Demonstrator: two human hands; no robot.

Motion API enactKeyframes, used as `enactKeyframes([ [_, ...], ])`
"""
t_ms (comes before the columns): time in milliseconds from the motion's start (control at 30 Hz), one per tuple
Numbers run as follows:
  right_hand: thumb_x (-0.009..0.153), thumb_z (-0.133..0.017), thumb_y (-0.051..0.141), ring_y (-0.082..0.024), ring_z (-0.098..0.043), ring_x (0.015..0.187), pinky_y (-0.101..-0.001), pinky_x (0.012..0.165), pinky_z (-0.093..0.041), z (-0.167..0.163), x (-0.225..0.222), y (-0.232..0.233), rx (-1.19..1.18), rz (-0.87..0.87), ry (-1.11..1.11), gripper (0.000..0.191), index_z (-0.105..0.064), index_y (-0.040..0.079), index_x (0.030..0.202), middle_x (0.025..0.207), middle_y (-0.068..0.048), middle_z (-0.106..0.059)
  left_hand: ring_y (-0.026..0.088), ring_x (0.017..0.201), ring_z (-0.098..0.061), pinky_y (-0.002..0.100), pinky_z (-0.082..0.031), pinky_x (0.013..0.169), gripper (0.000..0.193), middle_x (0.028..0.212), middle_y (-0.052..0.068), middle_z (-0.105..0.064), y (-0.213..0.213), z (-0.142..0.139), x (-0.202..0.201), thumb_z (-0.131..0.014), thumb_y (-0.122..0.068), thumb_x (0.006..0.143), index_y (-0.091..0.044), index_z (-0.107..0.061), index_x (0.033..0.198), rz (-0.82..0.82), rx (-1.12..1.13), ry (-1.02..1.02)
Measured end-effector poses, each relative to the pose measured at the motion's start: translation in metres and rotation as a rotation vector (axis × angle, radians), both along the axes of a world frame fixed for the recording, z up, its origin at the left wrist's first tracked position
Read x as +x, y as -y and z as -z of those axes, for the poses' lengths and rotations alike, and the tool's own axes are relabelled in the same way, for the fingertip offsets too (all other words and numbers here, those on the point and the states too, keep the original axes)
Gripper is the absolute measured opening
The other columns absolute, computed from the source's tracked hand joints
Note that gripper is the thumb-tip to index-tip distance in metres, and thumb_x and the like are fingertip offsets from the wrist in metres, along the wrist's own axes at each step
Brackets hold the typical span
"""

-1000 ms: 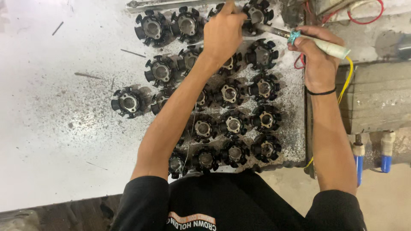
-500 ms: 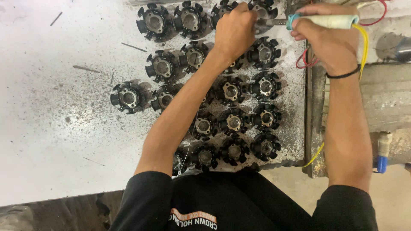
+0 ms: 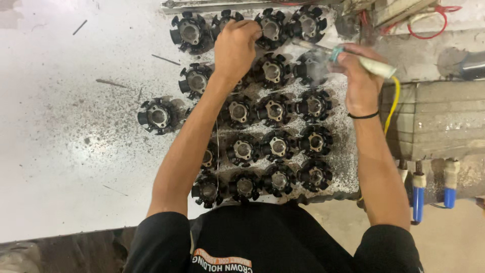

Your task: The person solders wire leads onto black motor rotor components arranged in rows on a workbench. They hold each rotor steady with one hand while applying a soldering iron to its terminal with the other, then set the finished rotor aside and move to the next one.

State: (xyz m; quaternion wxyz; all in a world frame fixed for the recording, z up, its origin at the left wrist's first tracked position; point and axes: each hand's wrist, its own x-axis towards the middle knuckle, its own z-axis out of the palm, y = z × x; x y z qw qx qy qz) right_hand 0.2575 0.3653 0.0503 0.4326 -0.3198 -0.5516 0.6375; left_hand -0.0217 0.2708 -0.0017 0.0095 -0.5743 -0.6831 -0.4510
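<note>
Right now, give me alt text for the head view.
The right hand holds a soldering iron over rows of black stator cores on a white table, faint smoke rising. The left hand rests on a core.

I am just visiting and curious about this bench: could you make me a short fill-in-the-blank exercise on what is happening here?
1. The right hand holds a white-handled soldering iron trailing a ____ cable.
2. The left hand rests among black round toothed metal parts lying on a ____ table.
3. On the right wrist sits a thin ____ band.

Missing words: yellow; white; black
</note>
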Motion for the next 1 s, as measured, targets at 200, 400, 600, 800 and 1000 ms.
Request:
enactKeyframes([
  [200, 0.101, -0.071, 0.001, -0.023, -0.074, 0.094, -0.0349, 0.086, -0.065, 0.0, -0.022, 0.004, 0.157, -0.173, 0.129, 0.025, -0.069, -0.01, 0.124, 0.112, -0.017, -0.072, 0.033, 0.087, -0.068, 0.046, -0.055, 0.069, 0.023, 0.099, 0.01, -0.064, 0.008, 0.003, 0.004, -0.068, 0.002, 0.082, -0.012, -0.08, 0.096, -0.116, -0.071, 0.043],
  [400, 0.102, -0.07, 0.0, -0.023, -0.074, 0.094, -0.0341, 0.087, -0.065, -0.01, -0.038, 0.008, 0.177, -0.167, 0.224, 0.024, -0.07, -0.01, 0.123, 0.11, -0.017, -0.073, 0.03, 0.095, -0.068, 0.045, -0.058, 0.074, 0.016, 0.097, 0.004, -0.066, 0.009, 0.002, 0.006, -0.07, 0.0, 0.079, -0.011, -0.076, 0.088, -0.097, -0.017, 0.015],
  [600, 0.103, -0.073, 0.003, -0.022, -0.076, 0.089, -0.0325, 0.081, -0.066, -0.028, -0.049, -0.007, 0.218, -0.266, 0.316, 0.025, -0.071, -0.01, 0.124, 0.108, -0.018, -0.075, 0.034, 0.095, -0.067, 0.046, -0.057, 0.069, 0.017, 0.097, 0.009, -0.065, 0.005, 0.014, 0.01, -0.07, -0.001, 0.071, -0.007, -0.072, 0.087, -0.05, -0.042, -0.028],
  [800, 0.1, -0.077, 0.004, -0.021, -0.077, 0.086, -0.0313, 0.075, -0.065, -0.048, -0.077, -0.028, 0.225, -0.286, 0.455, 0.024, -0.072, -0.009, 0.12, 0.105, -0.018, -0.076, 0.037, 0.085, -0.067, 0.048, -0.057, 0.069, 0.014, 0.09, 0.012, -0.065, -0.011, 0.019, 0.017, -0.07, -0.001, 0.076, -0.008, -0.071, 0.088, -0.078, -0.017, 0.03],
  [1000, 0.102, -0.076, 0.005, -0.023, -0.078, 0.089, -0.0328, 0.081, -0.069, -0.051, -0.051, -0.024, 0.039, -0.201, 0.329, 0.023, -0.07, -0.007, 0.121, 0.108, -0.017, -0.076, 0.035, 0.082, -0.071, 0.047, -0.058, 0.068, 0.012, 0.097, 0.011, -0.072, 0.01, -0.011, 0.01, -0.066, -0.001, 0.091, -0.008, -0.069, 0.1, -0.11, -0.062, 0.177],
])
